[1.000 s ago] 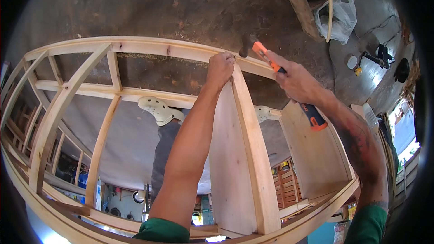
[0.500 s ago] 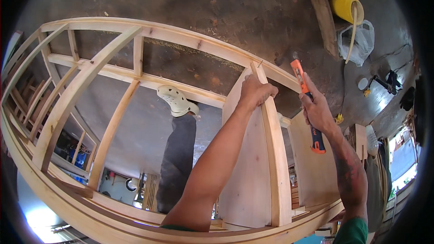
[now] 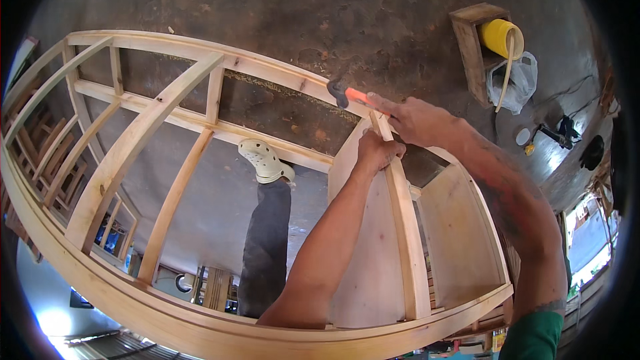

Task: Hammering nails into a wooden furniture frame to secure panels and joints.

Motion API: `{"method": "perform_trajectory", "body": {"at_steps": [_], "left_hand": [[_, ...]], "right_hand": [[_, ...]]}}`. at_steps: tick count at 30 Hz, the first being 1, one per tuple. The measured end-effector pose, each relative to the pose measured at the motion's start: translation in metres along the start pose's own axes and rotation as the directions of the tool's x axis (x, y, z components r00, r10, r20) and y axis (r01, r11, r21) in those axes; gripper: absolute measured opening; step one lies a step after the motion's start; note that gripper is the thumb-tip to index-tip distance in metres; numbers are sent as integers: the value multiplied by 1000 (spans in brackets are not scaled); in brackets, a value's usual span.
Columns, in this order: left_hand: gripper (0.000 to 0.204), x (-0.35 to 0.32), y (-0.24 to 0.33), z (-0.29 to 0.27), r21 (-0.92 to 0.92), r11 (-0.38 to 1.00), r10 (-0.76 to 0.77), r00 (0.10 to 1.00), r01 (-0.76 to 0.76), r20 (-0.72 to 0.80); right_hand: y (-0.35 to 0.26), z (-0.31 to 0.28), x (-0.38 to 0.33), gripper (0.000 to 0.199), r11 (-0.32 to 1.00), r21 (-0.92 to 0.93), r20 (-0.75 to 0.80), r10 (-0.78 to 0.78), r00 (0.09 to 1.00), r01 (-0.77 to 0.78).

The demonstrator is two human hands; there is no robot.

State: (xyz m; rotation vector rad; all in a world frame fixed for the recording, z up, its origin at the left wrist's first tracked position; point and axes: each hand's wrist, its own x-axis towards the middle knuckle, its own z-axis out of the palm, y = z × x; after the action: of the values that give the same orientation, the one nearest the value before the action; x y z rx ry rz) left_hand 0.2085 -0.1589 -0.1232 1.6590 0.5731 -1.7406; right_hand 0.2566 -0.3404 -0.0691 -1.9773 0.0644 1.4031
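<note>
My right hand is closed round the orange handle of a hammer, whose dark head is over the frame's far rail. With my left hand I grip the far end of a pale wooden crosspiece, fingers wrapped over its edge. A wide wooden panel stands against the crosspiece on its left side. Both belong to a large pale timber frame of rails and cross-strips. The hammer and my right hand are close to the joint of crosspiece and far rail, and partly hide it.
My leg stands inside the frame, its cream clog beside the middle rail. At the far right are a wooden box, a yellow container and a white plastic bag. A black power tool and cable lie farther right.
My right hand has swung the hammer left, from beside the frame to over the far rail by the crosspiece. My left hand keeps its grip on the crosspiece. The view has shifted slightly.
</note>
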Motion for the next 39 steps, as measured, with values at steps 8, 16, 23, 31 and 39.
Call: {"method": "perform_trajectory", "body": {"at_steps": [8, 16, 23, 31, 39], "left_hand": [[36, -3, 2, -2, -10, 1000, -23, 1000, 22, -17], [52, 2, -5, 1, 56, 993, 110, 993, -107, -51], [48, 9, -13, 6, 108, 990, 104, 985, -90, -135], [56, -3, 4, -7, 29, 1000, -5, 1000, 4, 20], [40, 4, -6, -2, 57, 997, 60, 998, -59, -18]], "right_hand": [[0, 7, 21, 72, 998, -67, 5, -10, 1000, 10], [22, 25, -19, 68, 983, 169, -115, 89, 989, -69], [11, 82, -110, 66, 238, 957, -21, 626, 780, -165], [26, 64, -121, 74, 314, 930, -64, 647, 760, -189], [51, -2, -101, 70, 566, 816, -509, 603, 614, 119]]}}
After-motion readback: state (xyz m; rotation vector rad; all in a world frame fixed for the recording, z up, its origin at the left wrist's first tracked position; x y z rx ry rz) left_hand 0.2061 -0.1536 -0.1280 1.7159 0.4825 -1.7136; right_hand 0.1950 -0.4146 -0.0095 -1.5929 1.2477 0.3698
